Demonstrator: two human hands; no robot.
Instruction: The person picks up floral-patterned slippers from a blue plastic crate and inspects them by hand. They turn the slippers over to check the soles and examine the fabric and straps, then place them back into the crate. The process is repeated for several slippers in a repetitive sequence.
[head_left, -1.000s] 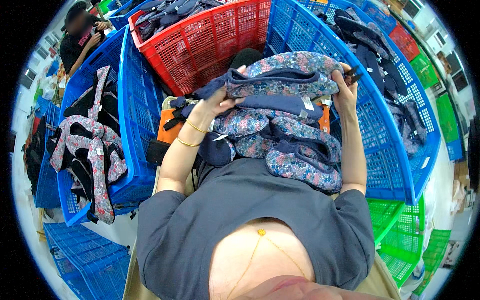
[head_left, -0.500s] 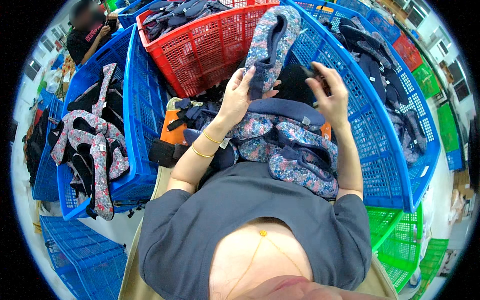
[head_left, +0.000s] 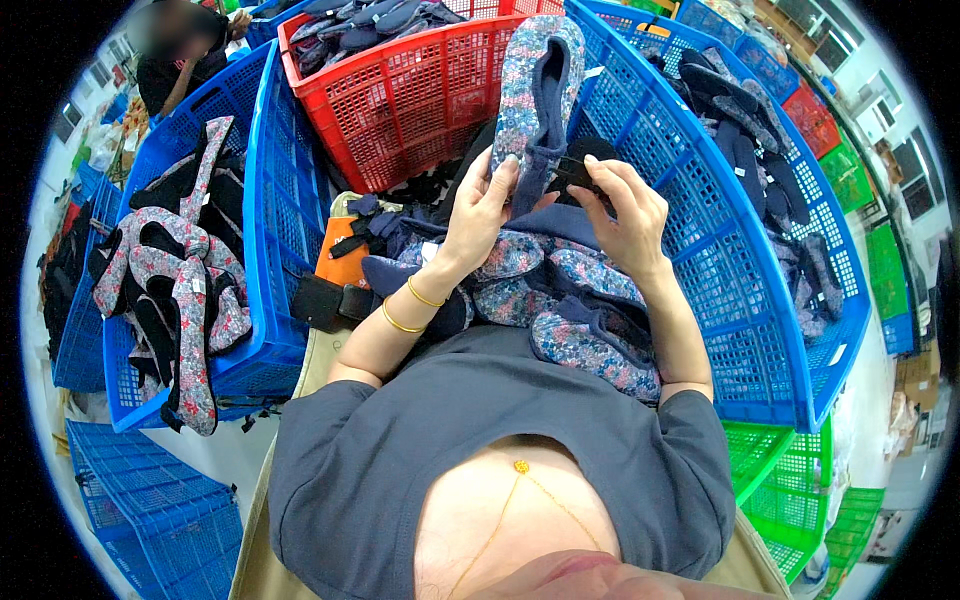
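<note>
We are holding a floral slipper (head_left: 540,95) upright above the pile of slippers (head_left: 560,300) in our lap, its navy lining facing us and its toe pointing up in front of the red crate (head_left: 420,90). Our left hand (head_left: 480,205) is gripping the slipper's lower left edge, fingers closed on the fabric, two gold bangles (head_left: 405,310) sitting on the wrist just below. Our right hand (head_left: 620,205) is pinching a small black piece (head_left: 572,172) at the slipper's lower right edge, thumb and forefinger closed on it; we cannot tell what that piece is.

Below the slipper, the pile is made of more floral and navy slippers lying across each other against our grey shirt (head_left: 500,440). Left of the pile, an orange thing (head_left: 340,255) and some dark straps (head_left: 370,225) are lying together. Behind the slipper, the red crate is holding dark slippers. Right of the slipper, a big blue crate (head_left: 730,260) is holding navy slippers along its far wall. Left of the red crate, another blue crate (head_left: 280,220) is carrying floral slippers draped over its rim. Beyond that crate, a person in black (head_left: 185,55) is bending over their own work.
</note>
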